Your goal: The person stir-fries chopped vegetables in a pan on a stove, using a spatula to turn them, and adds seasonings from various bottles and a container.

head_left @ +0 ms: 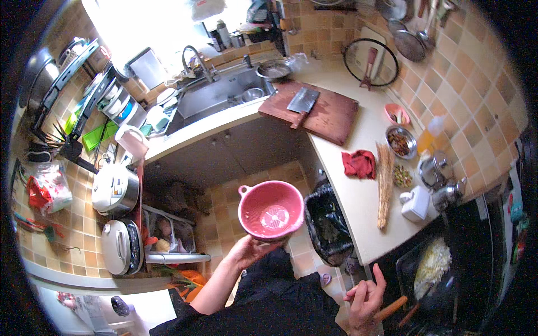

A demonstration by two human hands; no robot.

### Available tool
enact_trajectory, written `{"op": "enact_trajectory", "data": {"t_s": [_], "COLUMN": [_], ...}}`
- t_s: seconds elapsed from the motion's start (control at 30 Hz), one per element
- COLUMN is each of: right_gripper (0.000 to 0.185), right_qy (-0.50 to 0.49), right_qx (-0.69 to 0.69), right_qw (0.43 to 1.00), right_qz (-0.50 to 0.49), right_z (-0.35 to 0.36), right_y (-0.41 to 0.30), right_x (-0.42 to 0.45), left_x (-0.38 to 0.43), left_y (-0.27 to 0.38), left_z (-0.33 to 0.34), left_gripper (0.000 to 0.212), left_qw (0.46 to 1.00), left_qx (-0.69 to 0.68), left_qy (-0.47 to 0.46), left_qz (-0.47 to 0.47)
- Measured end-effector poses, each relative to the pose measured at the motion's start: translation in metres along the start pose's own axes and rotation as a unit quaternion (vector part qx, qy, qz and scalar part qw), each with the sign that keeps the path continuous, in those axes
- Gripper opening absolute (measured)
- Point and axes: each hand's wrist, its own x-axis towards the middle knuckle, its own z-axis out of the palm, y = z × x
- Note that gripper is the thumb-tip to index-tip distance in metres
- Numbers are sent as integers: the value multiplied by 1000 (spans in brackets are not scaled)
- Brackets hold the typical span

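My left hand point(256, 251) grips a pink plastic colander point(269, 210) from below, holding it above the floor with its inside facing the camera. Light shines through the colander's perforated base, and no food shows in it. Near the stove, my right hand point(366, 296) has its index finger raised and the other fingers partly curled, with nothing seen in it. Just beside it is a wooden handle point(391, 308); whether they touch I cannot tell. A pan on the stove holds a pale, shredded food point(433, 266).
A lined trash bin point(328, 224) stands below the right counter's edge. On the counter lie a cutting board point(332, 119) with a cleaver point(303, 101), a red cloth point(359, 164) and small bowls. The sink point(227, 90) is ahead; a rice cooker point(115, 187) is at left.
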Motion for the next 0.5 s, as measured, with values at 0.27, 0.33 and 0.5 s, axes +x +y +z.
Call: {"op": "enact_trajectory", "data": {"t_s": [0.27,0.33,0.5], "right_gripper": [38,36,27], "right_qy": [35,-1,-56], "right_qx": [-190,-237,-205], "right_qw": [976,962,975], "right_qz": [-105,-134,-64], "right_z": [70,92,160], "right_y": [67,75,14], "right_x": [46,60,61], "left_x": [68,83,156], "left_y": [187,243,392], "left_z": [-35,-24,-44], "left_gripper": [45,42,44], "left_qw": [980,972,958], "left_qx": [-60,-38,-114], "left_qy": [6,31,70], "left_qz": [191,228,255]}}
